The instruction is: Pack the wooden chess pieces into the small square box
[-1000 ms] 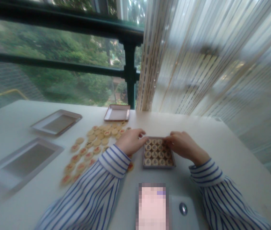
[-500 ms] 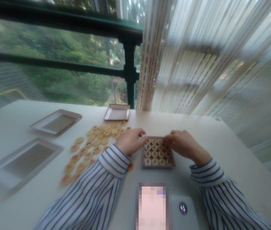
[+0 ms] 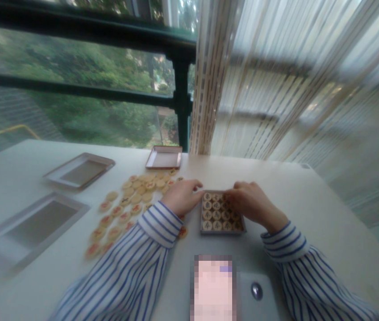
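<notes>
A small square box [image 3: 222, 232] stands on the table in front of me, holding rows of round wooden Chinese chess pieces [image 3: 216, 215] with dark characters. My left hand [image 3: 183, 196] is at the box's far left corner, its thumb reaching the rim and its fingers apart from the thumb. Over the far right part of the box, my right hand [image 3: 251, 203] has its fingers bent together, tips down on the back row. These fingers cover several pieces, and whatever they may pinch is hidden. Loose chess pieces [image 3: 135, 208], some with red characters, lie left of my left hand.
Three shallow trays lie farther off: one at the back [image 3: 180, 157], one at the far left [image 3: 85, 185], one nearer left [image 3: 75, 213]. Close to me are a blurred-out phone-like rectangle [image 3: 213, 290] and a pale flat object [image 3: 266, 307] with a dark oval [image 3: 256, 291].
My right hand has shifted a little to the left, so its fingers now cover more of the box's back right pieces. My left hand has hardly moved.
</notes>
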Demonstrator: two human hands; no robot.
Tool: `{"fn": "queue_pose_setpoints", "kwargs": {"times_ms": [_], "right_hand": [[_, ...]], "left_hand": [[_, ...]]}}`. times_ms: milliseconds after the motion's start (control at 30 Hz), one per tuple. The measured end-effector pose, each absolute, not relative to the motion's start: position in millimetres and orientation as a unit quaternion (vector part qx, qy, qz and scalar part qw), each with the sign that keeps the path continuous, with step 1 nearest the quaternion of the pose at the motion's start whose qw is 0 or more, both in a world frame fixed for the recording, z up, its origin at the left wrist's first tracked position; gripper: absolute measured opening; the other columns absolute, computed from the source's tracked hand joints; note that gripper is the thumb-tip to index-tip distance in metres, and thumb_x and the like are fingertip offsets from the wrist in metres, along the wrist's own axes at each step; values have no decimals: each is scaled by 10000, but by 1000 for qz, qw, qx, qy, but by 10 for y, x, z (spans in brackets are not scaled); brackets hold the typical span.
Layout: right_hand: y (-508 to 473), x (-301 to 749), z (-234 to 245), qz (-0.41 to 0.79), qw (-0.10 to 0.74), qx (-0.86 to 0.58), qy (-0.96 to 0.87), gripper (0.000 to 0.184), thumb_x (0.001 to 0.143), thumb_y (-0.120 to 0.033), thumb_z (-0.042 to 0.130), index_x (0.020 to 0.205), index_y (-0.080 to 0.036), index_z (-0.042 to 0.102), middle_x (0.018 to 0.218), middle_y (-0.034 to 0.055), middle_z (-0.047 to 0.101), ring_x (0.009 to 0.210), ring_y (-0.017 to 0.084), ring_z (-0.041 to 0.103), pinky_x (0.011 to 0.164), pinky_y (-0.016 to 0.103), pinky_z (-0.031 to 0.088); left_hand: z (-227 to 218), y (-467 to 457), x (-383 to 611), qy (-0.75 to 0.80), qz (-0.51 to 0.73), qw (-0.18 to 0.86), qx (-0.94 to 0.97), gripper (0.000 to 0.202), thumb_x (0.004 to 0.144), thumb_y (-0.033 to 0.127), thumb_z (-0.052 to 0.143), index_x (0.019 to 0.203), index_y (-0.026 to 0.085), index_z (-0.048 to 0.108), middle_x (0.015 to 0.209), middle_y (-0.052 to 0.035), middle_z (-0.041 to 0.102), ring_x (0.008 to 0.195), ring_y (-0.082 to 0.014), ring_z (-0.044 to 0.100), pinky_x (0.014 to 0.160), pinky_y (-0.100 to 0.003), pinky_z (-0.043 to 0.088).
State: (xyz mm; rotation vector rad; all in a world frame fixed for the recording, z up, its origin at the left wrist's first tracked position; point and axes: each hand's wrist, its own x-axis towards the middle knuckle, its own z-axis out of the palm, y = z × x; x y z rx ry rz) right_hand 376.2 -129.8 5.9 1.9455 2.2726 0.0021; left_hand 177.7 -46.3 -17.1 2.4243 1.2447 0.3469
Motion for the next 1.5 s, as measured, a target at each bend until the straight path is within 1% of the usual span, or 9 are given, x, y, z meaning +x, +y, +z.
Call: {"fn": "queue_pose_setpoints", "kwargs": {"times_ms": [133, 267, 467, 633, 800, 967, 1100, 1267, 1500], "right_hand": [[-1296, 3744, 46, 5, 62, 647, 760, 246, 886, -288, 406, 976, -255, 633, 913, 69, 597, 866, 201, 544, 713, 308, 316], [-1292, 3739, 24, 7, 55, 643, 764, 251, 886, -296, 406, 1010, -267, 623, 912, 70, 596, 855, 201, 543, 706, 313, 311], [-1281, 3731, 9, 9, 69, 644, 761, 251, 890, -278, 402, 1019, -272, 616, 922, 72, 594, 866, 204, 541, 711, 320, 313], [-1276, 3731, 17, 4, 79, 644, 761, 259, 901, -309, 386, 991, -259, 623, 933, 78, 593, 868, 201, 538, 716, 318, 312], [-1283, 3732, 27, 0, 64, 642, 764, 268, 903, -313, 384, 1007, -263, 626, 921, 77, 593, 862, 198, 533, 727, 313, 305], [-1280, 3670, 28, 4, 38, 628, 777, 295, 914, -314, 353, 1063, -282, 606, 956, 80, 584, 886, 199, 517, 728, 312, 292], [-1260, 3606, 5, 10, 46, 629, 776, 274, 897, -289, 387, 1063, -270, 605, 964, 86, 576, 887, 205, 506, 731, 321, 290], [-1242, 3586, -29, 15, 39, 632, 774, 280, 904, -301, 380, 1096, -306, 583, 955, 74, 569, 880, 207, 500, 728, 329, 288], [-1228, 3582, -67, 22, 34, 628, 777, 265, 900, -310, 395, 1082, -308, 587, 948, 72, 566, 877, 206, 498, 731, 330, 282]], "left_hand": [[-175, -463, 1784, 443, 120, 195, 867, 419, 795, 483, 440, 1058, 211, 621, 1000, -61, 678, 929, -203, 609, 774, -274, 453], [-170, -463, 1791, 441, 115, 195, 868, 417, 792, 482, 442, 1051, 210, 625, 1002, -67, 678, 927, -210, 610, 762, -281, 456], [-172, -467, 1794, 445, 115, 199, 865, 417, 783, 477, 457, 1052, 206, 625, 1003, -68, 676, 943, -213, 604, 781, -281, 451], [-191, -462, 1792, 443, 117, 192, 868, 408, 786, 472, 454, 1046, 210, 628, 989, -64, 680, 928, -209, 610, 770, -278, 453], [-200, -456, 1791, 436, 121, 189, 871, 409, 791, 469, 445, 1040, 203, 632, 985, -70, 682, 917, -211, 615, 763, -282, 458], [-222, -450, 1787, 433, 120, 188, 873, 408, 799, 470, 434, 1044, 206, 627, 977, -67, 682, 907, -205, 616, 751, -277, 458], [-235, -450, 1789, 435, 119, 189, 872, 397, 800, 461, 437, 1043, 210, 626, 971, -62, 685, 904, -199, 617, 760, -272, 456], [-238, -442, 1792, 431, 117, 187, 875, 381, 805, 449, 429, 1030, 215, 630, 973, -61, 683, 888, -200, 618, 750, -275, 458], [-226, -444, 1800, 439, 112, 184, 873, 368, 805, 430, 439, 1032, 212, 628, 972, -57, 682, 895, -194, 615, 752, -265, 456]]}}
